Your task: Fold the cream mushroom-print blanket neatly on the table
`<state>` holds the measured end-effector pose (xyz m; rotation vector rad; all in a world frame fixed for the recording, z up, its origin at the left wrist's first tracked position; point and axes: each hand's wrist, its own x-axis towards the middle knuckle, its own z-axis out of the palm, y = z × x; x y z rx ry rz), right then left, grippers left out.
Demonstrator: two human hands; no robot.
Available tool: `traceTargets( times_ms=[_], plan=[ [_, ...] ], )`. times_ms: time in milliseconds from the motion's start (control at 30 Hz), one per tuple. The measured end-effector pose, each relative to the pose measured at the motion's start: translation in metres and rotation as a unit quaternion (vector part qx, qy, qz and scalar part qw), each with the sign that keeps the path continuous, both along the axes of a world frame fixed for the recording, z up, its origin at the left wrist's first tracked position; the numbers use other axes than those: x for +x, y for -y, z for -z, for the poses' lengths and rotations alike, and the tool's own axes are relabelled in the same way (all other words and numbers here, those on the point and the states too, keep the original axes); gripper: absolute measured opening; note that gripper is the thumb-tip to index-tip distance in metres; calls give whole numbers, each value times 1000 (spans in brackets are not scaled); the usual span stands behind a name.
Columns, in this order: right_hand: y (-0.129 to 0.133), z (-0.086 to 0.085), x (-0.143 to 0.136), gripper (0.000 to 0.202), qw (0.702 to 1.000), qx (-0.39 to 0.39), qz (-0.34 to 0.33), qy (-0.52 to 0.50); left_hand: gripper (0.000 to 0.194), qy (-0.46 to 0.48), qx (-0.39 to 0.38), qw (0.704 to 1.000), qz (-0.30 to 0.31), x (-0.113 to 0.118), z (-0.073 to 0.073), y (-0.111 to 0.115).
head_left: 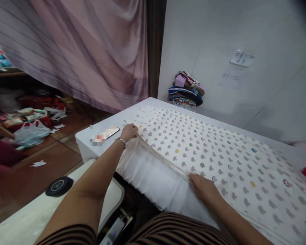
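Observation:
A white cloth [183,136] printed with grey and coloured mushroom shapes lies spread over a white table [104,122]. My left hand [130,132], with a bracelet at its wrist, is closed on the cloth's near edge, close to the far left corner. Farther right along that same edge, my right hand [200,183] pinches the hem between thumb and fingers. Between the hands the edge runs fairly straight, and plain white fabric hangs in folds below it.
A phone [112,132] lies left of my left hand. Folded clothes [185,90] are stacked by the wall. A white surface [20,211] at lower left bears a black round object [59,186]. Bags [32,132] lie on the tiled floor beneath a pink curtain [112,51].

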<state>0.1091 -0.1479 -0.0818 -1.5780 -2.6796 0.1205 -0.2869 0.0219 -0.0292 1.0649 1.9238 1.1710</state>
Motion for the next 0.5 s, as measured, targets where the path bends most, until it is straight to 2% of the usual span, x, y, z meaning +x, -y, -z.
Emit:
traceTargets(
  times_ms=[167,333,400,500],
  plan=[
    [3,-11,-12,23,998,-27,-45,-44,23,8,-30,999,-23,-14,22,20],
    [-8,-24,-40,20,993,-47,-95,-43,37,97,-28,993,-66,-12,36,38],
    [-18,-28,-56,18,992,-57,-111,-36,34,141,-20,987,-75,-6,35,43],
    [-36,-32,-81,16,988,-75,-132,-23,19,196,-7,978,-66,4,32,50]
  ],
)
